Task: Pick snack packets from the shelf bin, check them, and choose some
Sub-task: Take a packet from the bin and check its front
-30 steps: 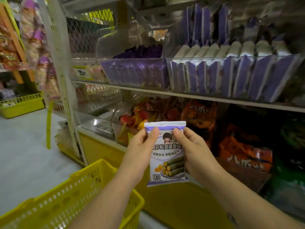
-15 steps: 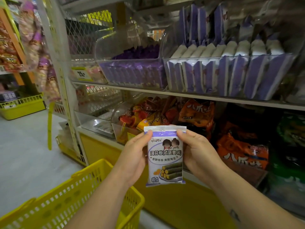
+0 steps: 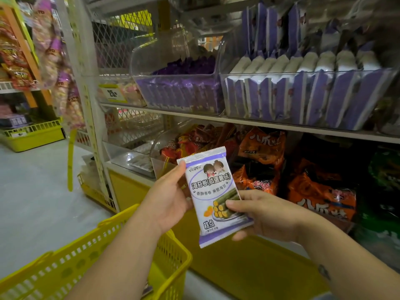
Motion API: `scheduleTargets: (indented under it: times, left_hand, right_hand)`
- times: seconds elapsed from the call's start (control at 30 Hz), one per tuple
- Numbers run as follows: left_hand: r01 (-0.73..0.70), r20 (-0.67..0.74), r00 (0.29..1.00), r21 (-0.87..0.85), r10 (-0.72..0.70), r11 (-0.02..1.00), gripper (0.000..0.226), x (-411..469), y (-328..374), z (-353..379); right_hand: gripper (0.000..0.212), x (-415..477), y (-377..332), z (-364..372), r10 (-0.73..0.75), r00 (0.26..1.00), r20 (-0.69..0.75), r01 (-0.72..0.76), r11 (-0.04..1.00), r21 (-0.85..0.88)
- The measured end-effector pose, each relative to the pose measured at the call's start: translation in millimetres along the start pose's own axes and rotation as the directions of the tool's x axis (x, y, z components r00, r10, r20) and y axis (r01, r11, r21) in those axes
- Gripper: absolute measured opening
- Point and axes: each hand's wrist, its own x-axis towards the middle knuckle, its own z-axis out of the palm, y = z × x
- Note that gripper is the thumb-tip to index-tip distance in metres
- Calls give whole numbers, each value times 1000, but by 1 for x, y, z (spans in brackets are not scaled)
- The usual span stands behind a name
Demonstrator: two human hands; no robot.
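Shop aisle, shelf bin full of purple packets; one snack packet out, front up between left hand and right hand, both pinching its edges; check likely underway; yellow basket below, choice pending.

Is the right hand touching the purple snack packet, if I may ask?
Touching: head view shows the right hand pinching the snack packet, thumb on its front.

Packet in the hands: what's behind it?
Behind the packet, which the left hand and right hand hold, sit red snack bags in a clear bin and the yellow shelf base. The packet hides the bin's right front.
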Motion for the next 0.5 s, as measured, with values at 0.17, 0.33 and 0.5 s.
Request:
scheduleTargets:
  times: [0.17, 0.33, 0.5]
  left_hand:
    - [84, 211, 970, 178, -121, 981, 44, -7, 4, -6]
    - [93, 301, 942, 197, -150, 976, 44, -8, 1, -6]
    - [-131, 47, 991, 311, 122, 942, 52, -1, -8, 3]
  right_hand:
    - [22, -1, -2, 0, -44, 994, -102, 57, 991, 121]
    - [31, 2, -2, 1, -106, 984, -146, 122, 987, 107]
    - [36, 5, -2, 7, -175, 977, -118, 186, 978, 90]
